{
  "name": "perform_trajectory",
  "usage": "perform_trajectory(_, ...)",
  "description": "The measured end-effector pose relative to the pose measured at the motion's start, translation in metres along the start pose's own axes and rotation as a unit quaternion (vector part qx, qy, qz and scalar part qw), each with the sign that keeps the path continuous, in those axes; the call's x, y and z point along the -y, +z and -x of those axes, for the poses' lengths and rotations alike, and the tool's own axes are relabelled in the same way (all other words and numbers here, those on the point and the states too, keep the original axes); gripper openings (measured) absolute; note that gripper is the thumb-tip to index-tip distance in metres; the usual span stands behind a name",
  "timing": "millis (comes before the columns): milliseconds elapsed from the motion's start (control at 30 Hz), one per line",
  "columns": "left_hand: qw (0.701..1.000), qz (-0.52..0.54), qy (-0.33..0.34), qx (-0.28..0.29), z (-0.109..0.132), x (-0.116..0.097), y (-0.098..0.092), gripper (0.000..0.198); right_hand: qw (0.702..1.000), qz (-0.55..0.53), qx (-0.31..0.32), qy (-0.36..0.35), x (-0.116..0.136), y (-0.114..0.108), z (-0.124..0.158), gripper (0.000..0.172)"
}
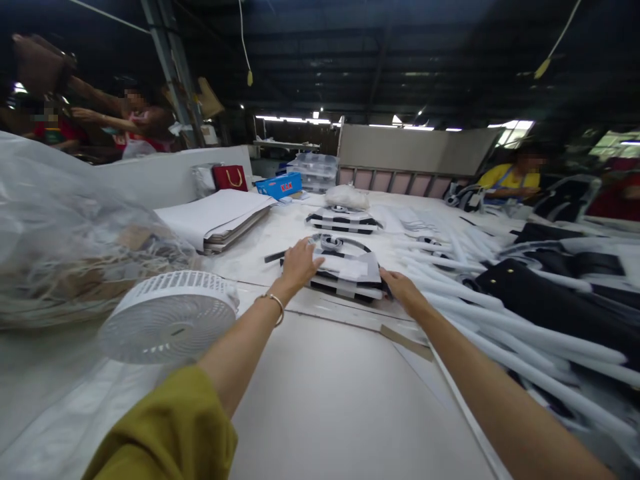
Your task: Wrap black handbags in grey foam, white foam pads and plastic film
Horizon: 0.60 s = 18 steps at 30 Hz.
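Observation:
On the white table in front of me lies a flat black-and-white bag [345, 268] with a dark strap and a coiled piece on top. My left hand [299, 261] is at its left end, thumb out over the top and fingers curled at the side. At the right end, my right hand [397, 283] pinches the bag's edge; its fingertips are partly hidden. Just behind lies a similar black-and-white bag [343, 220], with a clear plastic bundle [347, 197] beyond it.
A white fan [170, 317] and a large clear plastic bag [75, 247] stand left, near a stack of white sheets [215, 217]. White padded tubes [510, 320] and black bag pieces [550, 307] cover the right. Behind are a blue box [280, 185] and people working on both sides.

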<state>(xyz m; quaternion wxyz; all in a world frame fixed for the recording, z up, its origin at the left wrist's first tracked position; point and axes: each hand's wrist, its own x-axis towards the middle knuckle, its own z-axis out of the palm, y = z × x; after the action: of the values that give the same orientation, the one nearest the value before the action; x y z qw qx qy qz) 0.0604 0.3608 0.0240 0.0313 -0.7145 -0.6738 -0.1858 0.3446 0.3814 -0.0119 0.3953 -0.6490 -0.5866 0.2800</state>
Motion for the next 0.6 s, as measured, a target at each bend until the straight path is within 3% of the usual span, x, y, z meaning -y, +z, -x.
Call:
perform_trajectory(133, 0.984, -0.033, 0.175, 0.01, 0.03, -0.027, 0.026, 0.067, 0.996, 0.056, -0.064, -0.007, 0.001, -0.01, 0.029, 0.044)
perform_trajectory(200, 0.977, -0.048, 0.206, -0.002, 0.037, -0.032, 0.038, 0.067, 0.989, 0.108, -0.059, -0.077, -0.005, -0.011, 0.055, 0.035)
perform_trajectory(267, 0.975, -0.06, 0.213, -0.019, 0.039, -0.032, 0.048, 0.061, 0.96, 0.189, -0.025, -0.207, -0.018, -0.008, 0.083, 0.03)
perform_trajectory(367, 0.974, -0.071, 0.212, -0.037, 0.032, -0.033, 0.061, 0.058, 0.881, 0.288, 0.062, -0.37, -0.04, 0.002, 0.119, 0.036)
perform_trajectory(467, 0.976, -0.077, 0.201, -0.046, 0.017, -0.038, 0.071, 0.058, 0.853, 0.327, 0.104, -0.394, -0.055, 0.01, 0.136, 0.043)
perform_trajectory(600, 0.981, -0.073, 0.176, -0.047, -0.012, -0.045, 0.08, 0.058, 0.864, 0.312, 0.096, -0.383, -0.057, 0.013, 0.139, 0.045)
